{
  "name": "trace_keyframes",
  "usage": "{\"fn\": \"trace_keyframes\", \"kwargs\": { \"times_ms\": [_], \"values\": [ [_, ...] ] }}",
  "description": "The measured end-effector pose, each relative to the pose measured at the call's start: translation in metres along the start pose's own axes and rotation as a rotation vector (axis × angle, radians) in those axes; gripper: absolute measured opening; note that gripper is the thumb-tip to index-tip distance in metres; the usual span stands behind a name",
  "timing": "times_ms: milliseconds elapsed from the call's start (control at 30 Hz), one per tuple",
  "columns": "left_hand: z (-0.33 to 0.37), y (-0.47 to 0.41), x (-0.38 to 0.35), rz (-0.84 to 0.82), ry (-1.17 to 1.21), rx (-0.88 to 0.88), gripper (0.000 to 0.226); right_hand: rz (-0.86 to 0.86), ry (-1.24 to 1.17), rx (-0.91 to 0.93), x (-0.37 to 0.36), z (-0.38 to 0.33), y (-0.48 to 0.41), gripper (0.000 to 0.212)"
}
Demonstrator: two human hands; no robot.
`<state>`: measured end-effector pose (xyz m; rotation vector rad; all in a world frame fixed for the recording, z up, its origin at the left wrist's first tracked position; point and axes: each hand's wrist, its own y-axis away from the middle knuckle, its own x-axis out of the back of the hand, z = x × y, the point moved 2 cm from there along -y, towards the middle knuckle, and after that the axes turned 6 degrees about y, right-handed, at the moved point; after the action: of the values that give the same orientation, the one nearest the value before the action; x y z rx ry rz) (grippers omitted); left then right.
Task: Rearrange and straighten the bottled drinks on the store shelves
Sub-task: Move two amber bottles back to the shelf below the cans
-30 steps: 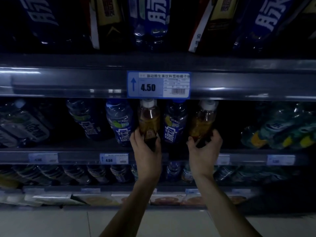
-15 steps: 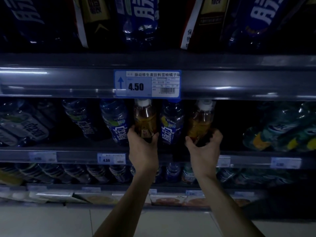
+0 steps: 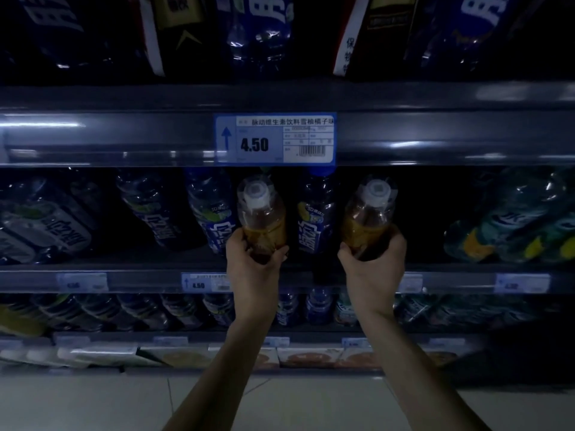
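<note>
At the middle shelf [image 3: 451,269] of a dim store rack, both hands grip amber drink bottles with white caps. Left hand [image 3: 252,269] has its fingers [image 3: 280,255] closed around the lower body of the left amber bottle [image 3: 261,214], which tilts with its cap toward the camera. Right hand [image 3: 375,269] wraps its fingers [image 3: 348,255] around the base of the right amber bottle [image 3: 368,217], tilted likewise. Between the two stands a dark blue bottle [image 3: 314,225] with white lettering, and another blue bottle [image 3: 211,216] sits just left of the left hand. Above them, a price tag [image 3: 275,138] reading 4.50 hangs on the upper shelf edge [image 3: 435,138]
</note>
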<state>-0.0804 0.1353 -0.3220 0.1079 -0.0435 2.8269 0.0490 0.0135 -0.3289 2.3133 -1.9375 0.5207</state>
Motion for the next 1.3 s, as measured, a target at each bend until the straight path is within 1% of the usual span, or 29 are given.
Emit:
{"fn": "trace_keyframes", "kwargs": {
  "times_ms": [133,333,500,633,800,933,1133,1300],
  "values": [
    [0.006,0.005,0.009,-0.028,0.059,-0.036,0.066,0.015,-0.047,0.022,0.002,-0.004,0.012,0.063],
    [0.023,0.015,0.018,-0.052,-0.031,-0.102,0.065,0.026,-0.036,0.044,0.016,-0.026,0.028,0.060],
    [0.042,0.037,0.023,-0.123,0.016,-0.135,0.055,0.053,-0.002,0.052,0.038,-0.047,0.044,0.063],
    [0.053,0.055,0.030,-0.167,0.006,-0.100,0.056,0.091,0.013,0.037,0.061,-0.065,0.059,0.067],
    [0.068,0.082,0.034,-0.212,-0.014,-0.062,0.064,0.147,0.036,0.014,0.088,-0.085,0.072,0.067],
    [0.096,0.100,0.024,-0.260,-0.020,-0.106,0.064,0.212,0.032,0.038,0.114,-0.108,0.075,0.062],
    [0.161,0.126,-0.003,-0.354,0.046,-0.179,0.064,0.274,-0.046,0.054,0.163,-0.140,0.056,0.065],
    [0.212,0.136,-0.039,-0.387,0.071,-0.214,0.068,0.300,-0.033,0.046,0.206,-0.163,0.024,0.067]
  ]
}}
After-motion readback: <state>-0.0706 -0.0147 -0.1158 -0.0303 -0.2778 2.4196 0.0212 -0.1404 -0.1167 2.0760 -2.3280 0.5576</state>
